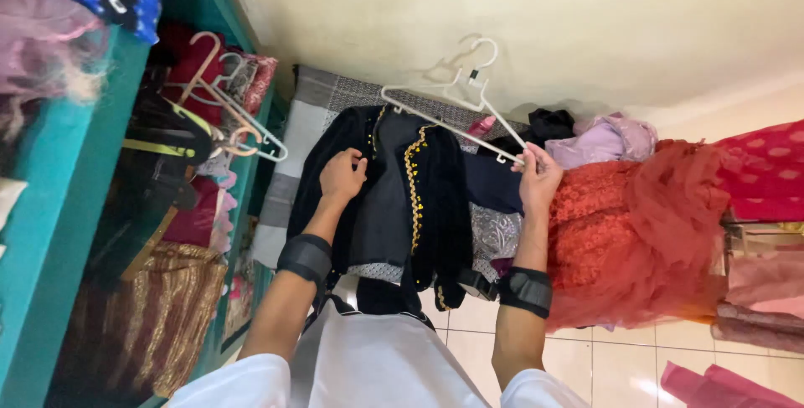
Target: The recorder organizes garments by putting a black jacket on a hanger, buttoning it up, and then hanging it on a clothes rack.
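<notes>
The lower hem of the black jacket (pixel 402 198) is hidden behind the white garment (pixel 377 358) at the bottom edge. The red lace dress (pixel 636 224) is cut off at the right edge. The clothes on the teal shelf (pixel 75 207) are cropped and partly shadowed.

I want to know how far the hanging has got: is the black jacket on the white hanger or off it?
Off it. The black jacket lies spread open, while the right hand holds the white hanger bare above it.
</notes>
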